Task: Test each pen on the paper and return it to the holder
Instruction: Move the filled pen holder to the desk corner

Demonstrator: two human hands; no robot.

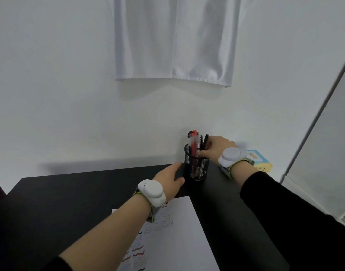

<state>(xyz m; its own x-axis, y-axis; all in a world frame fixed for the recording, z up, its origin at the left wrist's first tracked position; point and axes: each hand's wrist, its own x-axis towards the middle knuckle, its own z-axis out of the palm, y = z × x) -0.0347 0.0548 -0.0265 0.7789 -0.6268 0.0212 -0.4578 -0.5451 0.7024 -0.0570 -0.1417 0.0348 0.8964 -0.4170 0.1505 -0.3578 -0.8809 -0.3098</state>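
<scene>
A sheet of white paper (pixel 179 237) lies at the near edge of the dark surface (pixel 70 202). Its left part carries many short wavy test strokes in red, black and grey, so much of the testing looks done; the right part is bare. How many pens are left to try cannot be told.

Beyond the paper, the left hand (pixel 170 179) rests flat on the surface just left of the holder, fingers (pixel 177 167) loosely spread and holding nothing.

Toward the far edge stands a black wire-mesh holder (pixel 197 166), upright, with several pens (pixel 194 145) in it: one red-capped, others dark. The right hand (pixel 216 148) reaches in at the rim, its fingers (pixel 203 153) closed around the pens; which pen they pinch, and whether it is being taken or returned, is unclear.
</scene>
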